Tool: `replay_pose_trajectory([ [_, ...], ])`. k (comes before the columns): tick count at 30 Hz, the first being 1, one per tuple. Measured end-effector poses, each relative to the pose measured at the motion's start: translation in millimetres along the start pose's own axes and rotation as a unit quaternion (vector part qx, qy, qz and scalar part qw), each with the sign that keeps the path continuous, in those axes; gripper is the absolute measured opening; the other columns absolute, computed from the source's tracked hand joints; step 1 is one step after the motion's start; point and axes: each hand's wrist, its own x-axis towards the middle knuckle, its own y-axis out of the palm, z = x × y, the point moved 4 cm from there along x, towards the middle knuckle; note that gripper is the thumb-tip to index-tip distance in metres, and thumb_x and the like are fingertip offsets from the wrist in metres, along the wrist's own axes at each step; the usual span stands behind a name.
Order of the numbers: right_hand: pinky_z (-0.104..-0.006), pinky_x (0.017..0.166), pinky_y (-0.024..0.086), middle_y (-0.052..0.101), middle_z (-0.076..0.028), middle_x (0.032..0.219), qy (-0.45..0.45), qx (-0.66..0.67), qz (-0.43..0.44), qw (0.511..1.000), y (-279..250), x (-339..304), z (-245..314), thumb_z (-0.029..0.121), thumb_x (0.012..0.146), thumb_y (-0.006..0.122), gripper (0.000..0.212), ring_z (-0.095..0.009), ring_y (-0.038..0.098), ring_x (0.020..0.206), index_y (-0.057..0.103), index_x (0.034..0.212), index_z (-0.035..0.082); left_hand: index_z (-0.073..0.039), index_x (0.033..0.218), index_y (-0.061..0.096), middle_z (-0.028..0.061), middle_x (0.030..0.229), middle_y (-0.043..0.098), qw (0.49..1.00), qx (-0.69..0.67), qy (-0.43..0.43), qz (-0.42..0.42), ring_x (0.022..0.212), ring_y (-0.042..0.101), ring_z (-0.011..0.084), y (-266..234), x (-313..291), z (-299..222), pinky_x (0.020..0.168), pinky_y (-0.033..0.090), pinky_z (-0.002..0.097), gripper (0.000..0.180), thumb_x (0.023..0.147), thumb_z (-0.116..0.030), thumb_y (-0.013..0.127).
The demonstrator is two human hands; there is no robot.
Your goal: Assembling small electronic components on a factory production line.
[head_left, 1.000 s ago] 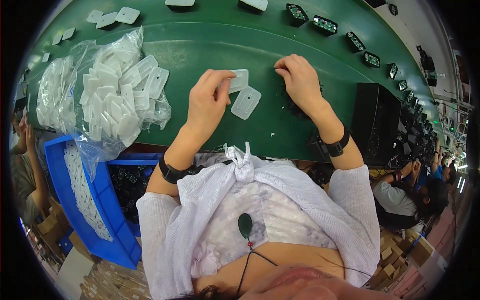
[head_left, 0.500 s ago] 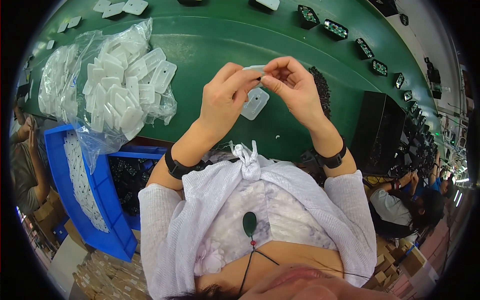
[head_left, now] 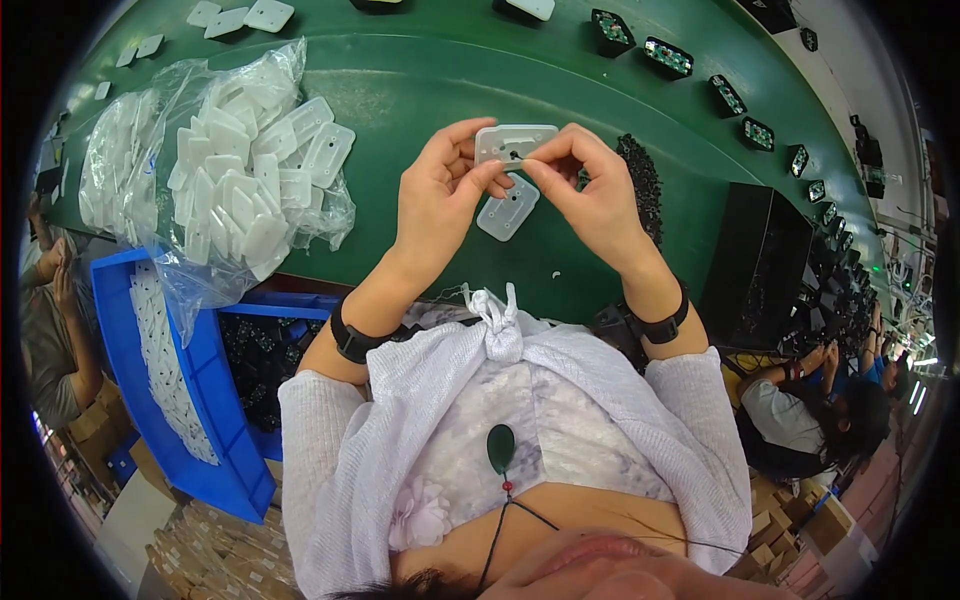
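Note:
Between both hands I hold up a white rectangular plastic cover [head_left: 520,138] with rounded corners and a small black piece [head_left: 516,154] at its middle. My left hand [head_left: 445,185] is closed on its left end, thumb along the lower edge. My right hand [head_left: 590,185] pinches the right end, its fingertips close to the black piece. Below them a second white cover [head_left: 508,208] lies flat on the green table [head_left: 400,130]. A heap of small black parts [head_left: 640,190] lies just right of my right hand.
Clear bags [head_left: 335,215] spill many white covers [head_left: 240,205] at the left. Blue bins [head_left: 235,440] stand below them. A black box [head_left: 755,260] stands at the right. Black housings with circuit boards [head_left: 668,58] line the far side. Other people [head_left: 800,410] sit at both sides.
The cover in my hands has turned so its broad face and the black piece now show. My left hand's fingers have shifted to its left end.

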Motion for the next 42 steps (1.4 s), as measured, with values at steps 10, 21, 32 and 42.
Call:
replay_pose_trajectory([
  [10, -0.0192, 0.058, 0.038, 0.057, 0.003, 0.076, 0.016, -0.010, -0.042, 0.999, 13, 3, 0, 0.007, 0.084, 0.069, 0.008, -0.004, 0.048, 0.066, 0.062, 0.083, 0.002, 0.005, 0.093, 0.058, 0.0072, 0.094, 0.060, 0.999, 0.013, 0.034, 0.009, 0.079, 0.065, 0.0130, -2, -4, 0, 0.070, 0.052, 0.0238, 0.007, 0.089, 0.000, 0.061],
  [21, -0.0193, 0.060, 0.038, 0.054, 0.004, 0.079, -0.024, -0.010, -0.134, 0.991, 10, 2, 1, 0.014, 0.079, 0.076, 0.020, -0.003, 0.047, 0.069, 0.059, 0.082, 0.005, 0.002, 0.086, 0.059, 0.0055, 0.088, 0.057, 0.995, 0.068, 0.060, 0.032, 0.074, 0.061, 0.0107, -7, -6, -6, 0.065, 0.049, 0.0229, 0.007, 0.086, -0.001, 0.065],
  [32, -0.0188, 0.060, 0.038, 0.056, 0.006, 0.076, 0.146, 0.144, 0.094, 0.974, 23, 13, -40, 0.017, 0.080, 0.076, 0.022, -0.002, 0.048, 0.068, 0.060, 0.089, 0.006, 0.005, 0.111, 0.059, 0.0085, 0.092, 0.062, 0.995, 0.045, -0.067, 0.059, 0.074, 0.062, 0.0121, -27, -4, 9, 0.066, 0.051, 0.0241, 0.019, 0.095, -0.002, 0.050],
  [42, -0.0401, 0.083, 0.048, 0.058, -0.009, 0.109, -0.157, -0.522, -0.137, 0.827, -70, 138, -81, 0.041, 0.075, 0.074, 0.048, -0.031, 0.055, 0.101, 0.061, 0.113, 0.015, -0.005, 0.095, 0.061, 0.0135, 0.087, 0.061, 0.866, 0.486, 0.119, -0.014, 0.075, 0.061, 0.0320, -68, 69, 5, 0.066, 0.049, 0.0386, 0.008, 0.091, -0.009, 0.056],
])
